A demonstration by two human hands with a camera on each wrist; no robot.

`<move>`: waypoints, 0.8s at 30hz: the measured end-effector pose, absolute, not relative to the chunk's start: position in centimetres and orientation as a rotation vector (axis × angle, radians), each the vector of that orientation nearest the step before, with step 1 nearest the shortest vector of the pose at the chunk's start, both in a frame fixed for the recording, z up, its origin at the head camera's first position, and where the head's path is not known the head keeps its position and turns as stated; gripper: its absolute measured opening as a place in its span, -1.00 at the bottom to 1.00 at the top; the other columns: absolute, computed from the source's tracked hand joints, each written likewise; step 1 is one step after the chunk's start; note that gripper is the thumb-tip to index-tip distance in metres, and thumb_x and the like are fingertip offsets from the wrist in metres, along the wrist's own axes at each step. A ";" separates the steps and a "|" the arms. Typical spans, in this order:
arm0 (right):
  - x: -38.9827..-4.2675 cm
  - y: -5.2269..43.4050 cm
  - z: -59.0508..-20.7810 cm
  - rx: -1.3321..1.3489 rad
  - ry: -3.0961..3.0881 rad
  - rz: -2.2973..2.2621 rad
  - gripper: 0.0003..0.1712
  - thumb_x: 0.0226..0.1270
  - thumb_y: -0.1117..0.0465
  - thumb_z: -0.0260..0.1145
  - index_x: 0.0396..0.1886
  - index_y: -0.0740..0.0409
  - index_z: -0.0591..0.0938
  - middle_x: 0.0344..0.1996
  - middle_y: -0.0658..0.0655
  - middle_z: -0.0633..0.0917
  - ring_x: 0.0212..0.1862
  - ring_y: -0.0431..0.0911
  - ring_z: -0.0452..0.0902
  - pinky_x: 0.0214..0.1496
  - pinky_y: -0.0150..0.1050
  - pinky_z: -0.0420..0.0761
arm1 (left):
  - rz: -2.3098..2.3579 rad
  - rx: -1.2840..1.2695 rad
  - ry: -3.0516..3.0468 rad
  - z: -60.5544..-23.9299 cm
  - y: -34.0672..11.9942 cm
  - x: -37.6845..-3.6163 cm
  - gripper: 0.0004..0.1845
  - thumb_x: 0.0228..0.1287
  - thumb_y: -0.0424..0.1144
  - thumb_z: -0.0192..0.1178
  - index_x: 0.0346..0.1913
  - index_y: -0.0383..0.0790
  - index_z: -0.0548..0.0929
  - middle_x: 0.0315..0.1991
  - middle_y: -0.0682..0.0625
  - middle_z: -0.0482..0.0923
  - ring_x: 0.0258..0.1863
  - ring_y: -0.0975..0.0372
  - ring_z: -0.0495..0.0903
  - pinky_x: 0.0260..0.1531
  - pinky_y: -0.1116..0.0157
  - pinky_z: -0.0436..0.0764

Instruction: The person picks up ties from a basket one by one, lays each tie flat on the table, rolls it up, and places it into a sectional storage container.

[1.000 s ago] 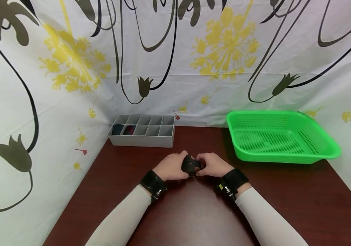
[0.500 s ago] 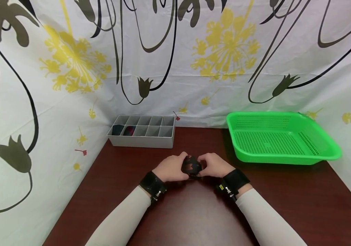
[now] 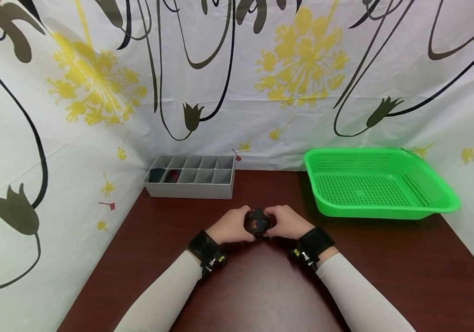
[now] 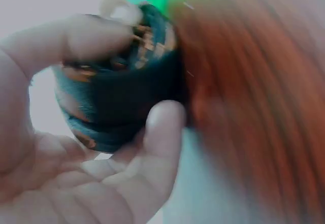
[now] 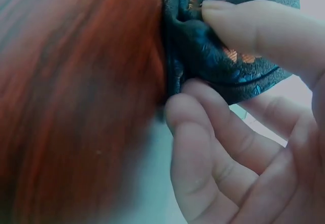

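On a dark red-brown table (image 3: 386, 272), walled on three sides by white cloth (image 3: 261, 115) printed with yellow blooms and black stems. At far left against the cloth, a grey divided tray (image 3: 191, 175), two dark bundles in its leftmost front compartments, too small to make out. At mid-table, near the front, the left hand (image 3: 231, 225) and right hand (image 3: 287, 222), fingers curled round a dark rolled fabric bundle (image 3: 257, 222) held between them just above the wood. At far right, a green perforated basket (image 3: 375, 183), well apart from the hands.

From the head view, only a dark ball with faint coloured specks. From the left wrist view, thumb (image 4: 96, 36) on top and a finger below pinching the roll (image 4: 122, 102), teal with orange pattern; from the right wrist view, thumb and fingers (image 5: 193, 148) pressed into folded edges of the same patterned cloth (image 5: 213, 56).

Much blurred in the left wrist view, table reduced to red streaks. Far side of the bundle hidden by fingers; forearms cut off at the bottom edge in pale sleeves with black wrist straps.
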State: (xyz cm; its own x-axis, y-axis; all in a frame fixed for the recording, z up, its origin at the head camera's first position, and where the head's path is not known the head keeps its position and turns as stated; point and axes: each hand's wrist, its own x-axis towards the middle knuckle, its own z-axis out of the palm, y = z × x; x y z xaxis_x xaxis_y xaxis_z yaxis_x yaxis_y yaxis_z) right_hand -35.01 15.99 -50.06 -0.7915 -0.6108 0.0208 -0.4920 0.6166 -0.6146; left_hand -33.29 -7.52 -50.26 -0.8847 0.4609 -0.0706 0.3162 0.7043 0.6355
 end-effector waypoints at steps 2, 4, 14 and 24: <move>-35.0 15.8 -50.2 -0.926 2.656 -0.909 -0.69 0.07 0.18 0.63 -0.22 -0.10 0.69 -0.41 -0.13 0.70 -0.39 -0.23 0.55 -0.25 -0.32 0.58 | 1.091 0.552 2.579 -50.1 -7.6 -33.3 -0.38 0.18 0.08 0.52 0.18 -0.16 0.57 -0.04 -0.02 0.69 -0.19 0.25 0.68 -0.15 0.29 0.72; -35.0 15.7 -50.3 -0.952 2.673 -0.884 -0.67 0.07 0.21 0.62 -0.20 -0.10 0.69 -0.37 -0.13 0.71 -0.35 -0.22 0.53 -0.22 -0.32 0.57 | 1.218 0.472 2.499 -50.0 -7.7 -33.3 -0.44 0.27 0.12 0.45 0.13 -0.19 0.60 -0.05 -0.05 0.68 -0.21 0.23 0.69 -0.20 0.27 0.75; -34.9 14.9 -50.8 -1.025 2.732 -0.852 -0.68 0.07 0.22 0.60 -0.20 -0.11 0.67 -0.38 -0.16 0.69 -0.37 -0.24 0.51 -0.25 -0.34 0.54 | 1.541 0.195 2.364 -50.4 -7.1 -32.9 -0.62 0.19 -0.14 0.52 -0.12 -0.24 0.57 -0.08 -0.15 0.65 -0.26 0.19 0.71 -0.33 0.27 0.74; -34.7 15.0 -50.8 -1.079 2.761 -0.881 -0.43 -0.04 0.31 0.62 -0.04 -0.09 0.56 -0.35 -0.12 0.70 -0.35 -0.23 0.54 -0.24 -0.31 0.57 | 1.570 0.159 2.391 -50.8 -6.1 -32.3 -0.23 0.09 -0.23 0.51 0.33 -0.23 0.36 0.02 -0.18 0.62 -0.16 0.13 0.72 -0.15 0.26 0.71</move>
